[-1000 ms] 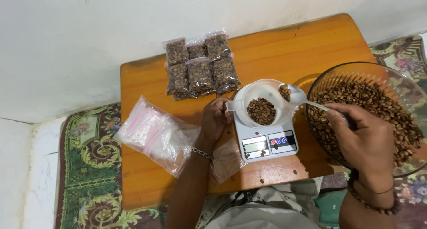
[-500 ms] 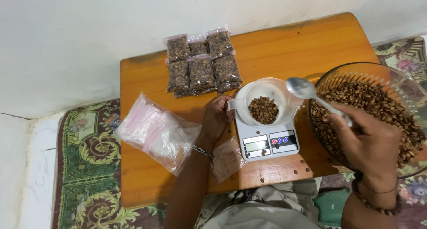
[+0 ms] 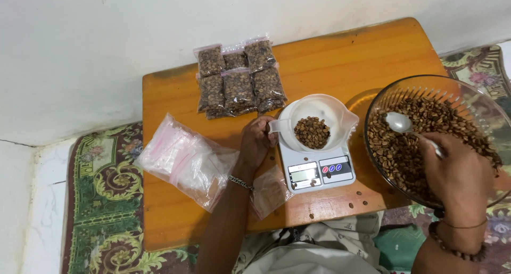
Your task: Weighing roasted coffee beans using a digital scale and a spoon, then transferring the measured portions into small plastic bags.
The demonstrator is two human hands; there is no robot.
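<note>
On the orange tabletop (image 3: 330, 55), the big glass bowl (image 3: 479, 101) of brown kernels sits at the right. The small scale (image 3: 317, 170) at centre carries a white jug (image 3: 314, 124), partly filled. The left hand (image 3: 255, 143) curls around its handle; keep it light so the weighing stays true. The right hand (image 3: 458, 178) pinches the spoon (image 3: 400, 122), empty over the bowl; small scoops suit best.

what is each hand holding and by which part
The right hand holds a spoon by its handle, bowl end over the glass bowl of beans. The left hand grips the white cup on the scale by its side handle.
</note>
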